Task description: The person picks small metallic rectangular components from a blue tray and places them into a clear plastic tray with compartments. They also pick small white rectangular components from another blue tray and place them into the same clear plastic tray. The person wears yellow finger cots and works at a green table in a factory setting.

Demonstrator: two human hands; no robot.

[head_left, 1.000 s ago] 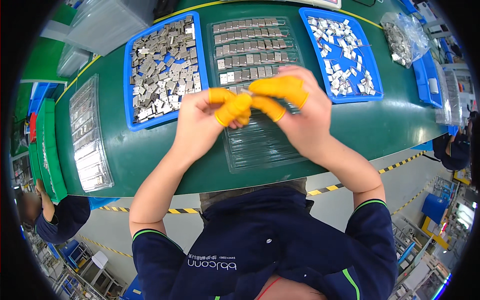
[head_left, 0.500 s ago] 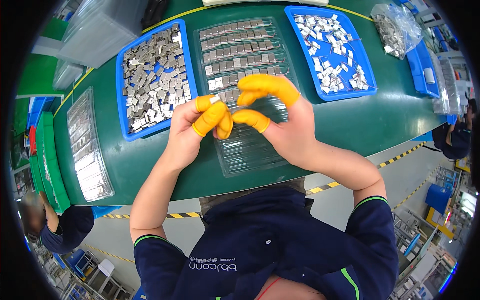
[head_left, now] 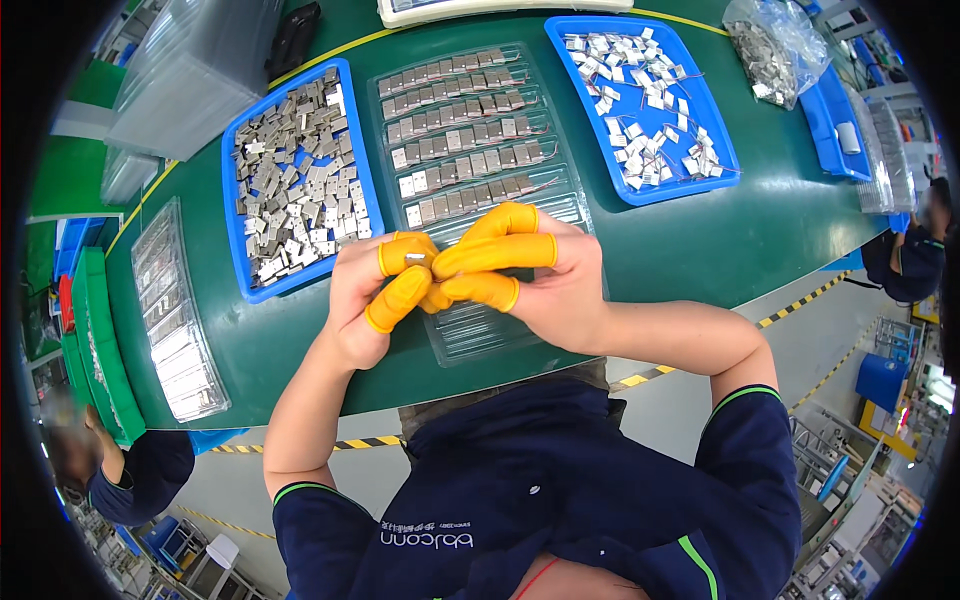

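Observation:
My left hand (head_left: 358, 305), in yellow finger covers, pinches a small silvery metal piece (head_left: 414, 258), of which only a bit shows between the fingertips. My right hand (head_left: 555, 275), with similar covers, is closed against the left fingertips; whatever sits between its fingers is hidden. Both hands hover over the near part of a clear ribbed plastic tray (head_left: 465, 345). Farther up that tray lie rows of flat metal connector shells (head_left: 460, 167), with thin wires at their right ends.
A blue tray (head_left: 368, 180) of loose metal shells stands left. Another blue tray (head_left: 640, 108) at right holds white wired connectors. Clear plastic trays (head_left: 180, 310) lie far left, near a green bin (head_left: 115, 350). A bag of parts (head_left: 770, 60) sits at the far right.
My right fingers have closed from a wide curl onto the left fingertips. Both hands sit slightly lower in view, and the whole scene has shifted a little.

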